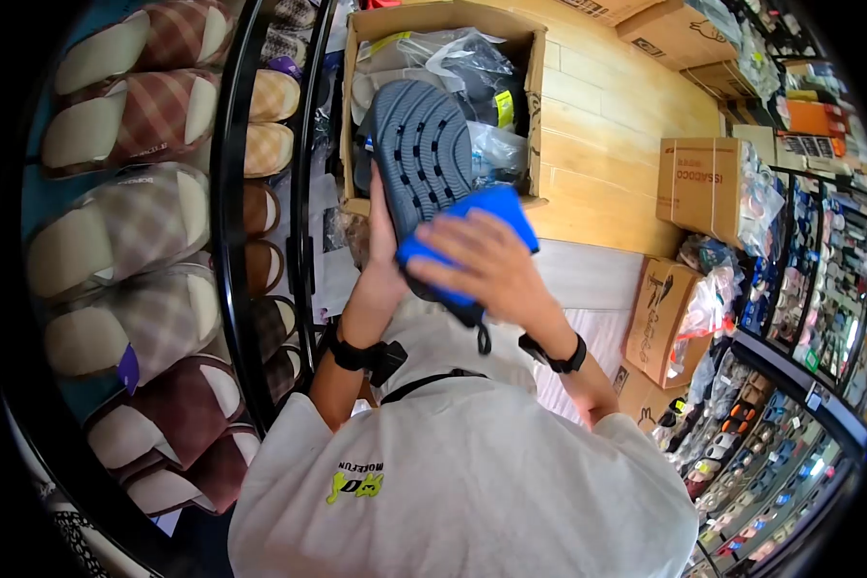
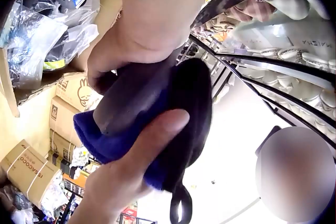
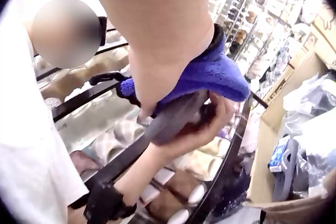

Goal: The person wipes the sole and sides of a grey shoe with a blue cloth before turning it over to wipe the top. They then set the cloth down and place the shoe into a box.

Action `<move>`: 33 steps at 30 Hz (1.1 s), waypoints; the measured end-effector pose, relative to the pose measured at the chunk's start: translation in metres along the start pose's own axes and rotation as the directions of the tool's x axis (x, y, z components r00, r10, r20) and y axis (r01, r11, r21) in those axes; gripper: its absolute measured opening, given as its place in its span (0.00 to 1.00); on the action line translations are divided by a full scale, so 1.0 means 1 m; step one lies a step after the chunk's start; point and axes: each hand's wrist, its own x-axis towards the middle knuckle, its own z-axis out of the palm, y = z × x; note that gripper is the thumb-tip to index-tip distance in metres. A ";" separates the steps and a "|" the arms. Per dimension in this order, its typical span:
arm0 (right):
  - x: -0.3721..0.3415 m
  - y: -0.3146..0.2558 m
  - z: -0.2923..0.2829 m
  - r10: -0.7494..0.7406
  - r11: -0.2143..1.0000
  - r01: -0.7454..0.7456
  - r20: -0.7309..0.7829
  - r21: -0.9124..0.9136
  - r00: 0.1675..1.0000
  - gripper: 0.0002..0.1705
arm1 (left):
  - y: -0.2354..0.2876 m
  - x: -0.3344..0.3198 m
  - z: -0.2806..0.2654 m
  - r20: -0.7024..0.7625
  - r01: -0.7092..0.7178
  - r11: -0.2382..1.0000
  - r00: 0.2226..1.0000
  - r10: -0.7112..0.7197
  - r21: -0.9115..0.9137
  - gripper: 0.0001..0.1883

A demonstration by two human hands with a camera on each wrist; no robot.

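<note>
A dark grey slipper [image 1: 422, 144] is held with its ridged, slotted sole facing the head camera. My left hand [image 1: 383, 246] grips it along its left side. Over the heel end, my right hand [image 1: 482, 260] holds a blue cloth mitt [image 1: 512, 210] with black backing and a hanging loop, pressed against the slipper. In the left wrist view, the right thumb lies on the black side of the mitt [image 2: 100, 142], which wraps the slipper [image 2: 128, 98]. The right wrist view shows left fingers [image 3: 212, 127] curled round the slipper [image 3: 176, 119] beneath the mitt [image 3: 220, 74].
An open carton [image 1: 538, 116] of plastic-wrapped footwear stands beyond the hands. To the left is a black-framed rack with plaid slippers [image 1: 164, 217]. Closed cartons [image 1: 698, 188] and shelves of footwear [image 1: 742, 424] are at the right.
</note>
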 end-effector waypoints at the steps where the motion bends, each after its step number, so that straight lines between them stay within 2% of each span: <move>1: 0.002 0.005 -0.009 0.127 0.990 -0.125 -0.030 0.058 0.991 0.32 | -0.001 -0.006 -0.004 0.114 0.100 0.995 0.989 -0.096 -0.028 0.43; 2: 0.002 0.006 -0.008 0.223 0.975 -0.220 -0.107 0.041 0.969 0.35 | -0.001 -0.006 -0.003 0.135 0.143 0.987 0.982 -0.132 -0.079 0.44; 4: 0.002 -0.006 -0.004 0.314 0.949 -0.309 -0.211 0.056 0.926 0.36 | -0.007 0.003 -0.014 0.321 0.247 0.942 0.932 -0.167 -0.226 0.43; 6: -0.008 -0.023 0.002 0.251 0.966 -0.259 -0.207 -0.009 0.946 0.32 | -0.008 -0.006 0.014 0.154 0.068 0.994 0.987 -0.054 -0.085 0.43; 7: -0.015 -0.032 0.007 0.189 0.980 -0.195 -0.166 -0.025 0.968 0.30 | -0.010 -0.006 0.020 0.066 -0.131 0.989 0.990 0.126 0.074 0.39; 8: -0.021 -0.039 0.014 0.092 0.991 -0.106 -0.153 -0.082 0.984 0.28 | -0.018 0.018 -0.006 0.148 -0.043 0.997 0.988 0.053 -0.071 0.41; 10: -0.028 -0.052 0.024 -0.112 0.967 0.093 -0.070 -0.237 0.991 0.28 | -0.012 0.014 -0.020 0.282 0.133 0.990 0.953 -0.115 -0.045 0.44; 11: -0.028 -0.051 0.023 -0.199 0.941 0.182 -0.034 -0.284 0.979 0.27 | -0.014 0.014 -0.022 0.277 0.125 0.991 0.955 -0.107 -0.047 0.44; 12: -0.026 -0.046 0.019 -0.207 0.942 0.188 -0.039 -0.278 0.978 0.27 | -0.017 0.016 -0.024 0.206 0.060 0.997 0.977 -0.049 -0.049 0.44; 13: -0.024 -0.038 0.013 -0.173 0.964 0.162 -0.033 -0.212 0.984 0.28 | -0.017 0.017 -0.025 0.136 -0.003 0.999 0.991 0.009 -0.041 0.45; 14: -0.019 -0.031 0.006 -0.137 0.980 0.132 -0.026 -0.148 0.990 0.28 | -0.011 0.009 -0.016 0.136 -0.008 1.000 0.991 0.012 -0.030 0.45; 16: -0.010 -0.016 -0.009 0.043 0.999 -0.046 -0.116 -0.018 0.992 0.30 | 0.000 -0.012 0.009 0.115 -0.006 0.998 0.993 0.014 -0.070 0.43; 17: -0.003 -0.010 -0.010 0.120 0.992 -0.123 -0.208 -0.004 0.971 0.30 | 0.006 -0.015 0.004 0.314 0.142 0.942 0.948 -0.042 -0.304 0.41; 18: 0.002 -0.008 -0.009 0.197 0.980 -0.199 -0.290 0.024 0.937 0.30 | 0.007 -0.016 0.002 0.313 0.131 0.942 0.949 -0.030 -0.309 0.41; 19: 0.003 -0.005 -0.002 0.214 0.976 -0.211 -0.334 0.047 0.918 0.31 | 0.007 -0.019 0.000 0.381 0.153 0.941 0.924 -0.028 -0.303 0.43; 20: 0.006 -0.011 -0.002 0.203 0.979 -0.197 -0.333 0.050 0.921 0.31 | 0.012 -0.021 0.003 0.448 0.173 0.941 0.893 -0.026 -0.291 0.45; 21: 0.007 -0.020 -0.002 0.123 0.992 -0.125 -0.286 0.011 0.950 0.30 | 0.018 -0.023 0.006 0.515 0.200 0.913 0.857 0.013 -0.357 0.44; 22: 0.008 -0.029 -0.002 0.043 0.998 -0.050 -0.238 -0.026 0.970 0.30 | 0.018 -0.031 0.011 0.153 -0.019 0.996 0.988 0.033 -0.091 0.41; 24: 0.005 -0.045 0.009 -0.165 0.983 0.151 -0.146 -0.102 0.976 0.29 | 0.018 -0.017 -0.008 0.144 -0.047 0.983 0.987 0.073 -0.179 0.37; 26: 0.005 -0.040 0.012 -0.393 0.911 0.381 -0.052 -0.156 0.918 0.28 | 0.017 -0.019 -0.017 0.147 -0.115 0.981 0.979 0.138 -0.156 0.35; 28: 0.019 -0.020 0.004 -0.466 0.882 0.456 -0.066 -0.118 0.883 0.28 | 0.018 -0.030 -0.009 0.063 -0.314 0.949 0.947 0.314 -0.005 0.36; 29: 0.028 -0.017 -0.007 -0.421 0.901 0.408 -0.067 -0.147 0.905 0.29 | 0.022 -0.035 -0.005 0.075 -0.236 0.971 0.968 0.238 -0.030 0.38; 30: 0.035 -0.013 -0.014 -0.343 0.937 0.334 -0.089 -0.099 0.935 0.30 | 0.024 -0.052 0.004 0.080 -0.183 0.983 0.980 0.181 0.013 0.40; 32: 0.047 -0.011 -0.027 -0.191 0.981 0.184 -0.132 -0.063 0.973 0.33 | 0.025 -0.067 0.014 0.053 -0.188 0.982 0.981 0.188 -0.009 0.41; 33: 0.051 -0.014 -0.024 -0.149 0.988 0.141 -0.165 -0.059 0.975 0.34 | 0.026 -0.065 0.009 0.102 -0.211 0.977 0.972 0.211 -0.011 0.41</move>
